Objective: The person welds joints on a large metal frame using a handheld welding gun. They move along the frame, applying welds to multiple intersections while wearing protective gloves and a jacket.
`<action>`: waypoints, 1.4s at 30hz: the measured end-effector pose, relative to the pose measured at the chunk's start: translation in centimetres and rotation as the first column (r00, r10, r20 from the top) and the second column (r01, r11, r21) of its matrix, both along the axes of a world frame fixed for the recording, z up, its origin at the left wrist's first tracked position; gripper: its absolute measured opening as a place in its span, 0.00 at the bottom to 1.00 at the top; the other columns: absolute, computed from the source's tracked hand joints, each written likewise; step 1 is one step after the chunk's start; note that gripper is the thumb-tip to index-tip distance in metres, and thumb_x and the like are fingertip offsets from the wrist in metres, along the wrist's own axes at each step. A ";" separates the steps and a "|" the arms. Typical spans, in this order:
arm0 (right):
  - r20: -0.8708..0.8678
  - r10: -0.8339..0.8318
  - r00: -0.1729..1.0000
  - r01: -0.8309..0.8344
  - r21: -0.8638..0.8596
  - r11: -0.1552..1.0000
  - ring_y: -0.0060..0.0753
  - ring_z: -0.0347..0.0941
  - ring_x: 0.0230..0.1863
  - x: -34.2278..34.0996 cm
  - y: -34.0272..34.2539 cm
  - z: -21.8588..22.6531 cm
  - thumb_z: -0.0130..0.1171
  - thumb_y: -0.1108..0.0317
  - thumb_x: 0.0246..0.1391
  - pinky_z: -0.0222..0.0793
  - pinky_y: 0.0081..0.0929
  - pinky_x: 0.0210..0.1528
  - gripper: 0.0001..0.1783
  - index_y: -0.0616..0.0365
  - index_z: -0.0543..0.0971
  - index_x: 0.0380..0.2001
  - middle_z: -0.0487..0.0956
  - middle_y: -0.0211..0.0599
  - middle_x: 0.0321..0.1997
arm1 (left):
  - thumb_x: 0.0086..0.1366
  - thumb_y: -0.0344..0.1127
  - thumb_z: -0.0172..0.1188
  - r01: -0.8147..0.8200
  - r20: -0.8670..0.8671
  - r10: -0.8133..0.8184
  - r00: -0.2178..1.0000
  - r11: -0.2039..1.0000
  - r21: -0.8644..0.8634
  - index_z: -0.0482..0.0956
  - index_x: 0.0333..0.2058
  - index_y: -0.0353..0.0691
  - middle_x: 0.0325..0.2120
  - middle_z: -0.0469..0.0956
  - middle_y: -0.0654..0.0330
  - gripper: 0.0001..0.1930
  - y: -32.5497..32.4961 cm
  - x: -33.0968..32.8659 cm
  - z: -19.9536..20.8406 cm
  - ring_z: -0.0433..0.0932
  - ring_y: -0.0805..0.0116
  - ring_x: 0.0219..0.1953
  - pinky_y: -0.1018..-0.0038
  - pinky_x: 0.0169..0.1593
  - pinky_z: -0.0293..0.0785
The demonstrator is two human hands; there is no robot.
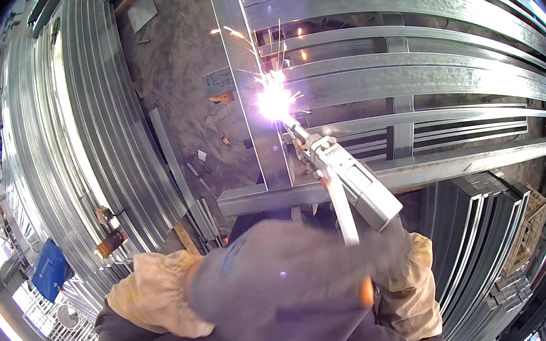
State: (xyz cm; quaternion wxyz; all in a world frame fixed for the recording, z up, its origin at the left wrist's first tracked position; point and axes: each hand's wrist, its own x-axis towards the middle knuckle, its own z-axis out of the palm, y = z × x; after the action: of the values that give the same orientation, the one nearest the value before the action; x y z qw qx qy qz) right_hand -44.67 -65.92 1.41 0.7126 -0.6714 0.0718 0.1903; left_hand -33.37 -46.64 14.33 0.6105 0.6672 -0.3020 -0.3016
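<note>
Welding is under way in the head view: a grey welding torch (pixel 354 182) slants from the lower centre up toward 11 o'clock, its nozzle ending in a white arc flash (pixel 274 101) that throws sparks up and outward. The arc sits on a galvanised steel frame (pixel 398 76) of long parallel channels, just where an upright member crosses them, which is probably why the torch is angled down into that joint. The right hand (pixel 405 273), in a tan leather glove, has its fingers wrapped round the torch's rear end. The left hand (pixel 158 290), also gloved, lies at 7 o'clock beneath a blurred grey mass close to the lens; whether its fingers grip anything I cannot tell. Stacked steel channels (pixel 84 123) curve along the left, on a concrete floor (pixel 171 51).
</note>
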 end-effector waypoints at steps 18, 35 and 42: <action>-0.115 -0.055 0.992 0.063 0.064 0.996 0.48 0.69 0.68 -2.7 0.2 -0.1 0.59 0.80 0.59 0.64 0.38 0.69 0.29 0.61 0.71 0.64 0.70 0.51 0.68 | 0.55 0.41 0.71 0.120 0.263 -0.196 0.945 0.953 0.279 0.57 0.70 0.33 0.65 0.69 0.46 0.47 1.1 -3.2 -6.9 0.65 0.38 0.67 0.48 0.68 0.62; -0.316 -0.313 0.896 0.386 0.203 0.900 0.16 0.74 0.33 2.7 1.8 -1.4 0.61 0.67 0.66 0.72 0.19 0.32 0.20 0.64 0.74 0.58 0.79 0.30 0.38 | 0.58 0.46 0.67 -0.184 0.526 0.070 0.847 0.968 0.168 0.57 0.70 0.33 0.66 0.63 0.43 0.46 -1.0 -0.8 -10.9 0.58 0.35 0.70 0.43 0.69 0.56; -0.290 -0.310 0.906 0.374 0.198 0.906 0.17 0.74 0.35 3.0 2.3 -2.2 0.62 0.65 0.66 0.73 0.20 0.36 0.21 0.63 0.75 0.57 0.80 0.30 0.41 | 0.57 0.45 0.67 -0.191 0.553 0.073 0.830 0.969 0.159 0.55 0.71 0.32 0.66 0.62 0.41 0.47 -0.5 -0.5 -11.6 0.59 0.35 0.69 0.43 0.69 0.56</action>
State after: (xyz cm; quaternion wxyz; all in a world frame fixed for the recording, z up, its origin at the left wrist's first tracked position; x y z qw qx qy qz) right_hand -41.63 -63.61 -0.82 0.7986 -0.5236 0.2545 0.1526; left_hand -33.90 -47.12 2.72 0.4462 0.8044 -0.3825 -0.0868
